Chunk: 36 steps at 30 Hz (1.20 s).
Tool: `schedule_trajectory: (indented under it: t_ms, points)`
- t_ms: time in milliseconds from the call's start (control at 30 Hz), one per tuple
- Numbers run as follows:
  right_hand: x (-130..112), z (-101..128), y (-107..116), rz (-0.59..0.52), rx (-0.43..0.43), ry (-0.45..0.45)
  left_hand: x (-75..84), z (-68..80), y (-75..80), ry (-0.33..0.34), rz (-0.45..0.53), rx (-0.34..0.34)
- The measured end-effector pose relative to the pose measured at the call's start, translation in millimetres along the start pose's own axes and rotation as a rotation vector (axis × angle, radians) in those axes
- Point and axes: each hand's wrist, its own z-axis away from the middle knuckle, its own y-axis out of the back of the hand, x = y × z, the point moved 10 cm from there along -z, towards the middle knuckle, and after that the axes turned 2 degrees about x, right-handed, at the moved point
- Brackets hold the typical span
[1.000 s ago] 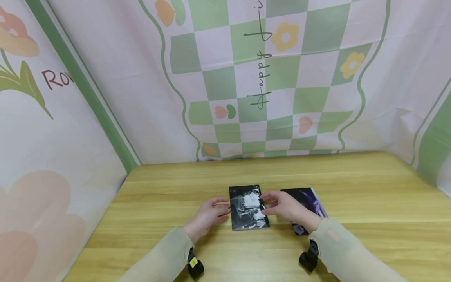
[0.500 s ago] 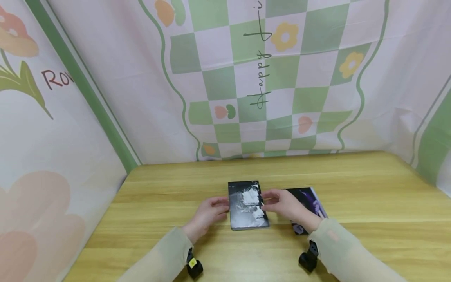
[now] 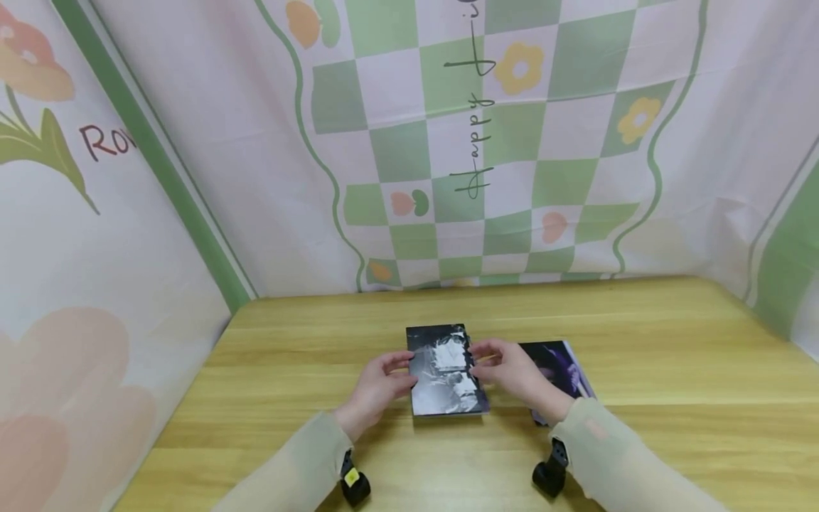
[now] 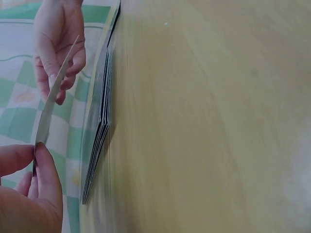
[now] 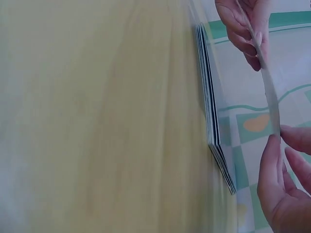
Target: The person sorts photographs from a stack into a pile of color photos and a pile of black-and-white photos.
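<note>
We see the left hand [image 3: 376, 387] pinching the black-and-white card [image 3: 440, 384] at nine o'clock and the right hand [image 3: 515, 370] pinching it at three, holding it (slightly bowed, the wrist views show us) above a stack of thin sheets [image 4: 105, 97] on the table [image 3: 269, 370]. At the card's three o'clock lies a black-and-purple print [image 3: 558, 361], partly hidden by the right hand.

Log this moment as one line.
left hand: pinches card; right hand: pinches card; card: held above stack; purple-printed card: on table
</note>
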Motion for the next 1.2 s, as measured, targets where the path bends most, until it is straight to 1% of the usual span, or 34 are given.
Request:
schedule_trajectory:
  t_ms: [133,267,467,567,733,900,1033,1133,1200]
  points:
    - [0,-1,-7,-0.059,-0.023,-0.002,0.1,0.8,4.5,-0.005,-0.001,0.007]
    - [-1,-2,-12,-0.093,-0.034,-0.018,0.8,1.9,10.4,0.001,-0.017,-0.004]
    - [-6,-4,-24,-0.134,-0.026,-0.031,1.3,5.7,26.3,0.017,-0.058,-0.011]
    - [-10,-6,-33,-0.151,-0.038,-0.011,2.6,8.6,36.6,0.011,-0.097,-0.005]
    - [-20,-10,-52,-0.176,-0.060,0.011,7.4,13.1,57.6,-0.005,-0.212,0.015]
    - [-25,-17,-72,-0.167,-0.070,-0.014,8.8,15.9,79.1,0.003,-0.281,0.066]
    - [-28,-22,-86,-0.165,-0.093,-0.013,8.1,17.2,94.4,0.008,-0.337,0.103]
    - [-31,-26,-96,-0.165,-0.118,0.003,7.3,18.6,103.1,-0.003,-0.377,0.104]
    - [-34,-29,-103,-0.146,-0.133,0.015,6.2,19.6,108.2,-0.006,-0.393,0.101]
